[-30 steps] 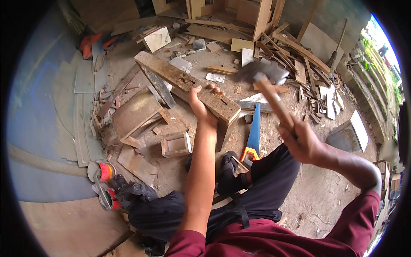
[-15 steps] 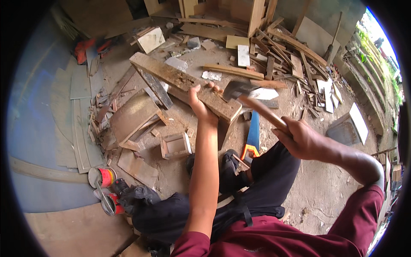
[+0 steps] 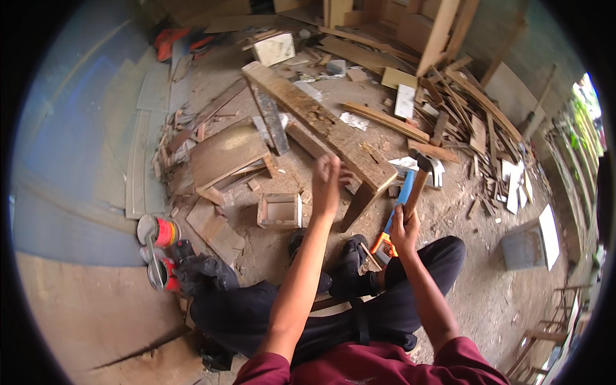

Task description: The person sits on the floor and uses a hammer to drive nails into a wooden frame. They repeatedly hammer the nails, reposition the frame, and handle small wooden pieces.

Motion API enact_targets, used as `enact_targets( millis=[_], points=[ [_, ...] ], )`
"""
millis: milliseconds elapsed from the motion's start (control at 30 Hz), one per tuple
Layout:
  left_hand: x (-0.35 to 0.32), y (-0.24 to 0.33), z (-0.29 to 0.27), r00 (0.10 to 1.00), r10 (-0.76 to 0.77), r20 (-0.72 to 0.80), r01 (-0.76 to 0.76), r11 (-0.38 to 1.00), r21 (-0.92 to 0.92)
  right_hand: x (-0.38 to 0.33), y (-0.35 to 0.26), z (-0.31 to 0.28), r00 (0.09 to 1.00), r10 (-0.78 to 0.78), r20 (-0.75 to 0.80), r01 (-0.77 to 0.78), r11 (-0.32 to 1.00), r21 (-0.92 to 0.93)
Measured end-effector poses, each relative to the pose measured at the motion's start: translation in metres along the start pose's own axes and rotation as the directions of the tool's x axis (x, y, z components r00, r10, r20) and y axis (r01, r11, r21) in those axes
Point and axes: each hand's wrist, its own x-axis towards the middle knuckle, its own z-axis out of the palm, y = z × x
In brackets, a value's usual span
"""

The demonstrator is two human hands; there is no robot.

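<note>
My right hand (image 3: 405, 229) is wrapped round the wooden handle of a hammer (image 3: 417, 189). The hammer's metal head is up, to the right of a worn wooden bench (image 3: 317, 119) and clear of it. Chipped, rough patches mark the bench's top. Just in front of the bench's near side hovers my left hand (image 3: 330, 179), its fingers loosely bent and apart with nothing seen in them. A handsaw (image 3: 401, 199) with a blue blade and orange handle lies on the ground, partly behind my right hand and the hammer.
A small wooden box frame (image 3: 280, 211) and a low wooden piece (image 3: 231, 154) lie left of the bench. Two red paint cans (image 3: 168, 232) stand at the left. Scrap wood (image 3: 478, 131) is heaped at the far right, and a grey bin (image 3: 523, 247) lies nearer.
My left hand has let go of the bench's edge and drawn back toward me. The hammer has come off the bench's end, its head swinging up and right. The view has shifted.
</note>
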Motion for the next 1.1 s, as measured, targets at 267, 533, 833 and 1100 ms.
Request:
enact_targets(
  millis=[267,533,833,1100],
  points=[
    [-0.043,-0.072,-0.032,0.981,0.152,0.119,-0.175,0.96,0.218,0.005,0.049,0.005,0.995,0.053,0.079,-0.025,0.947,-0.32],
    [-0.16,-0.122,-0.194,0.946,0.117,-0.302,0.057,0.858,0.511,-0.064,0.172,-0.001,0.762,0.645,0.053,-0.476,0.614,-0.629],
    [-0.22,-0.05,-0.279,0.806,0.097,-0.584,0.227,0.861,0.456,-0.12,0.056,0.017,0.244,0.91,0.334,-0.963,0.267,-0.023],
    [-0.259,-0.059,-0.339,0.469,0.403,-0.786,0.51,0.603,0.614,-0.187,0.023,0.068,0.112,0.79,0.603,-0.811,0.423,-0.404]
  ],
)
